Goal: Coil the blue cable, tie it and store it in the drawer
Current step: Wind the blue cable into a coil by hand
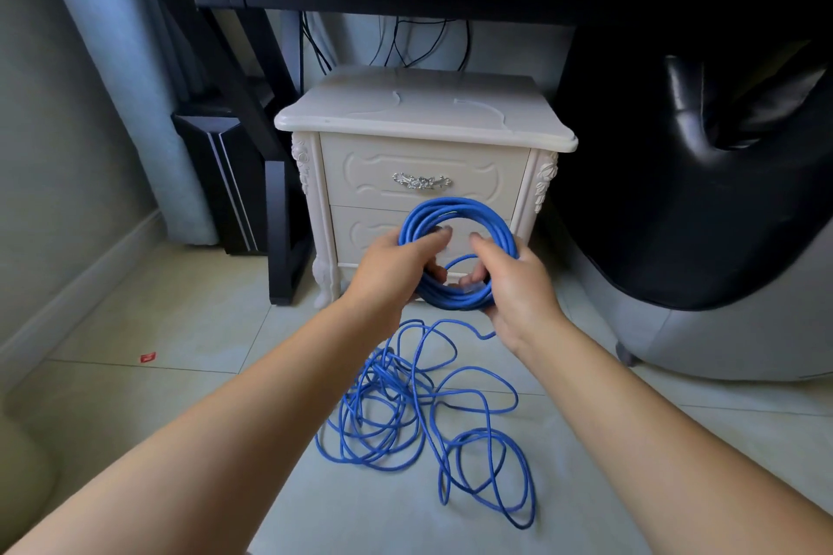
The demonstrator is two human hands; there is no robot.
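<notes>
**Item:** blue cable (459, 212), partly coiled.

**Step in hand:** coiling, judged about half done. Tying and storing are not yet begun.

**Coil:** several turns gathered into a ring and held upright in the air before the bedside cabinet (423, 113). It covers part of the lower drawer front.

**Left hand** (396, 266): grips the ring at its 9 o'clock, with the fingers curled round the bundled turns and the thumb laid over them.

**Right hand** (518, 288): grips the ring between its 4 and 5 o'clock, with the fingers curled through the opening. The hands are near each other, with the ring between them.

**Loose length** (405, 410): a tangle of overlapping loops on the tiled floor (180, 329), at 6 o'clock from the hands and apart from them. One strand rises from the tangle to the underside of the right hand, joining the tangle to the ring.

**Top drawer** (360, 167): closed, at 12 o'clock from the ring, with a metal handle (421, 181) at its centre.

**Next move, as judged:**
- The right hand would release and draw up a fresh length of the feeding strand.
- It would then lay that length round the ring while the left hand pinches the bundle together.
- The floor loops cross one another, so a snag is likely and a slow, even pull suits.

**Outstanding:** no tie is visible. One hand must be freed to open the drawer.
</notes>
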